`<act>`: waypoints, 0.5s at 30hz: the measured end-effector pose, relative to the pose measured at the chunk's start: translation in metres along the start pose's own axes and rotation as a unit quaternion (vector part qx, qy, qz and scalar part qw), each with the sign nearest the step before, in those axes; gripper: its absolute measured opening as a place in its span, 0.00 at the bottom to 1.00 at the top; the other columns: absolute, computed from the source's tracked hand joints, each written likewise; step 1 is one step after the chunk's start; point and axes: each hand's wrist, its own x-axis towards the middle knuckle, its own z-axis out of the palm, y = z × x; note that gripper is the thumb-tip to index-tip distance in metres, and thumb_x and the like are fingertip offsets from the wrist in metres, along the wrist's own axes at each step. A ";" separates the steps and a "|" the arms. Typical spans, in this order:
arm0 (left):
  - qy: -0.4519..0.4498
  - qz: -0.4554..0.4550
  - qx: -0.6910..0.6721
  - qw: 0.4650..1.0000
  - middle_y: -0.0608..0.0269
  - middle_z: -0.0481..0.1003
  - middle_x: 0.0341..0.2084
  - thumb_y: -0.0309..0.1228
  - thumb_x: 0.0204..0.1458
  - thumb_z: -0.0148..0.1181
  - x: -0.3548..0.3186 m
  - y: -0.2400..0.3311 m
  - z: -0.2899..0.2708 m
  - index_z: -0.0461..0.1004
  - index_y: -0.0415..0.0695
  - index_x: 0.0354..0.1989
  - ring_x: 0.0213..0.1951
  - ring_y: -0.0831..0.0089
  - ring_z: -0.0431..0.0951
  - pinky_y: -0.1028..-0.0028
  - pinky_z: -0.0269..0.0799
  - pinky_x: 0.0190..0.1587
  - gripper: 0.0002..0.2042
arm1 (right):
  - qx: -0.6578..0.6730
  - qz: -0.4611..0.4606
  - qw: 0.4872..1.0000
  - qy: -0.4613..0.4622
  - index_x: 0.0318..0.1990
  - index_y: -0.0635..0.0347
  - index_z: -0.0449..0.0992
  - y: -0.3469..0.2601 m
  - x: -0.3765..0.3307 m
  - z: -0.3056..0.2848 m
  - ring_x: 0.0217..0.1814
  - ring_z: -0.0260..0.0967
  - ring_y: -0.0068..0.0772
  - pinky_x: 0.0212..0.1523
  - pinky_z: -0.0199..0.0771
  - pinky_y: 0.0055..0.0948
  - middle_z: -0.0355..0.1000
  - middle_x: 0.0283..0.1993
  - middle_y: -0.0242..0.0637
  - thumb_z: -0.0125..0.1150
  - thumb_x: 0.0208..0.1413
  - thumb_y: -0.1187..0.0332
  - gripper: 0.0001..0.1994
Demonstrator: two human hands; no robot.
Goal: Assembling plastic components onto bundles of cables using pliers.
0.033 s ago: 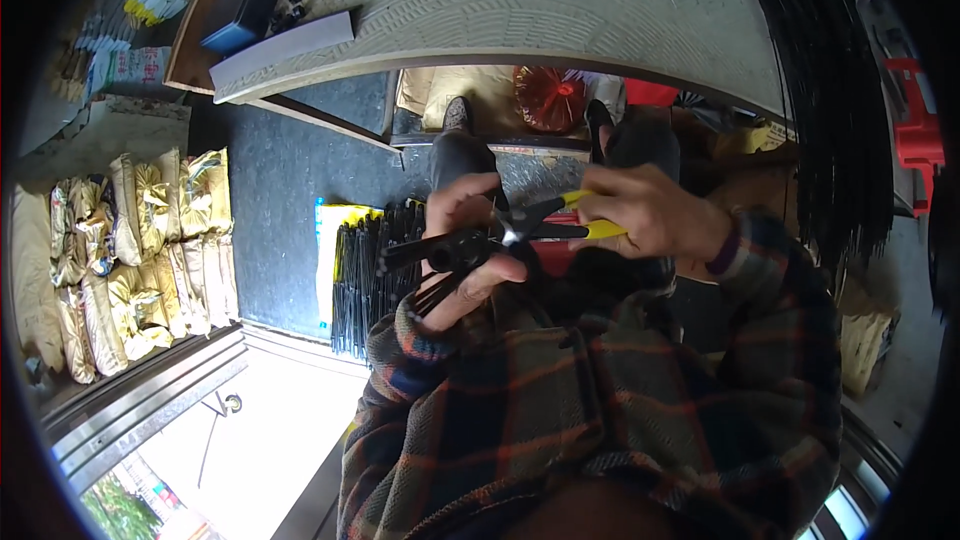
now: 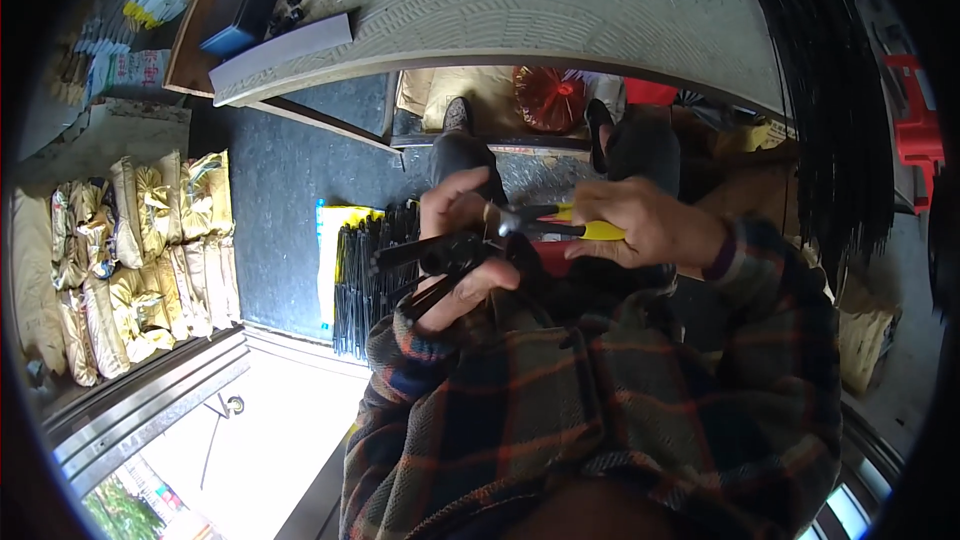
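Observation:
My left hand (image 2: 472, 290) is closed around a black bundle of thin rods with a round, hollow end (image 2: 448, 254); it looks like a folded umbrella frame. Its rods stick out to the left, past my wrist. In my right hand (image 2: 655, 225) are pliers with yellow and black handles (image 2: 600, 230), gripped nearly together. The plier head is smeared by motion and lies at the right side of the bundle, by my left fingertips. What the jaws hold, if anything, I cannot make out.
Ahead stands a grey patterned table (image 2: 560, 15) with a blue box (image 2: 243, 5) at its left end. Black rods (image 2: 365, 280) lie stacked at my left, beyond them wrapped tan packages (image 2: 150, 260). More long black rods (image 2: 840, 110) hang at the right, near a red stool (image 2: 912, 120).
The plier handles have come closer together, and my right hand has shifted slightly left. The bundle in my left hand has tilted and moved a little left.

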 end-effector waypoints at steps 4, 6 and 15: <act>-0.034 0.049 0.023 0.998 0.64 0.64 0.30 0.24 0.36 0.70 0.005 0.005 0.003 0.46 0.45 0.59 0.27 0.80 0.66 0.81 0.64 0.29 0.42 | 0.423 0.109 0.889 0.137 0.40 0.61 0.70 -0.019 0.025 0.026 0.25 0.62 0.22 0.26 0.63 0.22 0.62 0.34 0.31 0.68 0.42 0.67 0.18; 0.015 0.072 0.074 0.995 0.63 0.63 0.31 0.17 0.41 0.60 0.004 0.002 -0.001 0.46 0.45 0.58 0.28 0.80 0.66 0.81 0.64 0.30 0.36 | 0.440 0.129 0.873 0.168 0.46 0.61 0.69 -0.026 0.044 0.024 0.25 0.60 0.16 0.25 0.61 0.19 0.62 0.33 0.28 0.70 0.40 0.69 0.23; 0.102 0.102 0.070 0.987 0.63 0.62 0.30 0.14 0.41 0.50 0.003 0.000 0.001 0.50 0.40 0.52 0.29 0.79 0.62 0.83 0.59 0.34 0.28 | 0.212 0.049 0.917 0.333 0.40 0.63 0.70 -0.029 0.063 0.042 0.31 0.66 0.29 0.31 0.66 0.27 0.64 0.37 0.38 0.69 0.39 0.71 0.19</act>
